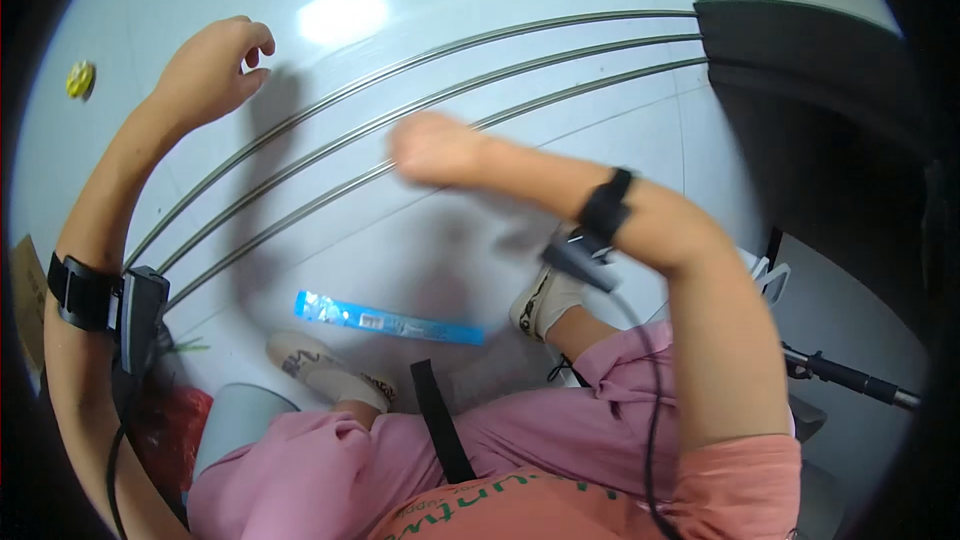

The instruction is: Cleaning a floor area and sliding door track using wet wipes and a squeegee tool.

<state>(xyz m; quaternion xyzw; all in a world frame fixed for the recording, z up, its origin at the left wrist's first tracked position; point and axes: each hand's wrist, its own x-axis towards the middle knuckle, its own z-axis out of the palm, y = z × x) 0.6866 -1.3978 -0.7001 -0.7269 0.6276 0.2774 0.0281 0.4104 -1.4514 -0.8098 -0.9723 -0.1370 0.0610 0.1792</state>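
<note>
My left hand (225, 64) is raised at the upper left over the white floor, with its fingers curled apart and nothing seen between them. My right hand (433, 148) is blurred and looks bunched; it appears in front of the lower two of three long metal rods (465, 94), and its fingers cannot be made out. The rods run from beside my left forearm to a dark panel (795, 45) at the upper right. A long, narrow blue plastic packet (390, 321) with print on it lies on the floor between my shoes.
A small yellow object (79, 79) lies at the far left. At the lower left are a red plastic bag (176, 424) and a grey-blue rounded object (238, 420). A black and silver pole (847, 377) stands out at the right. Cables hang from devices strapped to both forearms.
</note>
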